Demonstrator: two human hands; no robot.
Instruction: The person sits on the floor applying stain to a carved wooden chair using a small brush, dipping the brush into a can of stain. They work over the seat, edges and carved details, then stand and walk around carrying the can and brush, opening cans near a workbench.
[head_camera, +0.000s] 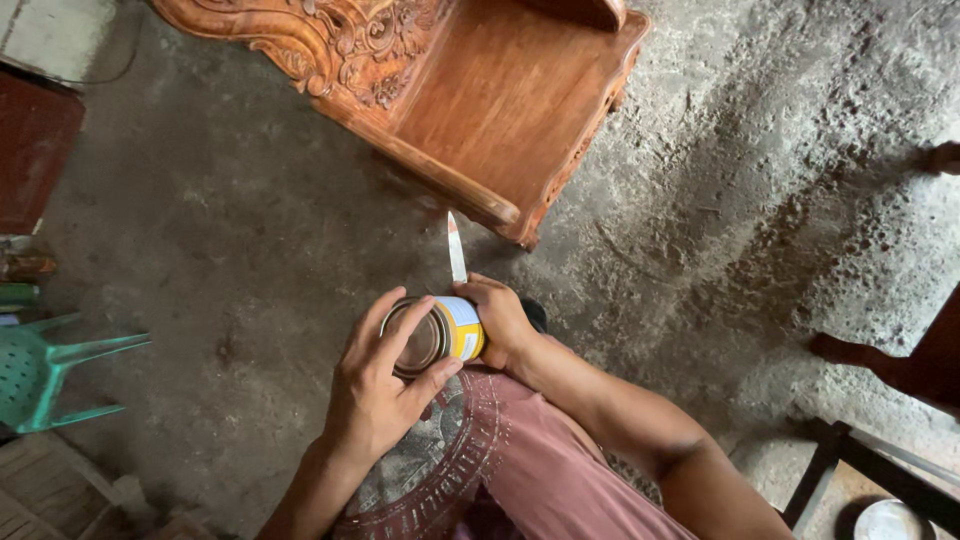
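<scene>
- While the head camera looks straight down, one tin can (437, 335) sits in front of the person's lap, just above the maroon printed shirt (480, 450), tipped so its round metal end faces up and left.
- Can label: a yellow band around the wall with a white and blue patch on the side toward the right hand; print too small to make out.
- Left hand (385, 385) grasps the can: fingers wrapped over the metal end and rim, thumb pressing the lower edge.
- Right hand (500, 320) is clenched against the label side of the can and around a knife handle; handle mostly hidden, a dark bit shows behind the wrist.
- One knife (456, 248): narrow pale blade sticks up from the right fist, pointing away from the body toward the chair. Blade tip free, touching nothing.
- One carved wooden chair (450, 90), reddish-brown, lies on the concrete floor (230, 230) at top centre, flat seat panel facing the camera, ornate carving on its left edge. Well apart from the can.
- One green plastic chair (45, 370) at the left edge, partly cut off.
- One dark metal frame (850, 460) at bottom right with one round white dish (890, 520) under it.
- Two bare feet of another person at the right edge: one (840, 350) mid-height, one (942, 157) higher up.
- Count: one can, one knife, two chairs, one dish.
</scene>
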